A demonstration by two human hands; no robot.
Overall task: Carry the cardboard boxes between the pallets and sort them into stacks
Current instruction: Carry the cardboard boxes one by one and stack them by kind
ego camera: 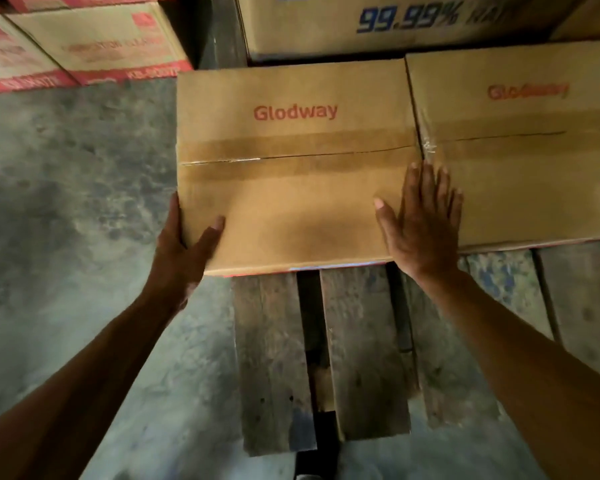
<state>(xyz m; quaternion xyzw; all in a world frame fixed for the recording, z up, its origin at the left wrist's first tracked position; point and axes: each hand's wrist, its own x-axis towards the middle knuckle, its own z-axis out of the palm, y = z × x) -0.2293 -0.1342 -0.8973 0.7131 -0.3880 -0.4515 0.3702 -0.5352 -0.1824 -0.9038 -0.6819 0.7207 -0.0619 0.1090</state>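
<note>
The box (pixel 291 168) is lying flat on the pallet (pixel 361 348), long axis running 9 to 3 o'clock, its "Glodway" print facing up. The left hand (pixel 184 247) is gripping its 8 o'clock corner, thumb on top. The right hand (pixel 420 220) is pressing flat, fingers straight, at its 4 o'clock edge. A second box (pixel 527 150) is touching it at 3 o'clock.

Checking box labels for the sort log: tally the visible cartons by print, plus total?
Glodway boxes: 2, the left Glodway box and the right Glodway box
Red-printed boxes: at least 2 in view
Blue-printed box: 1
Total: at least 5
</note>
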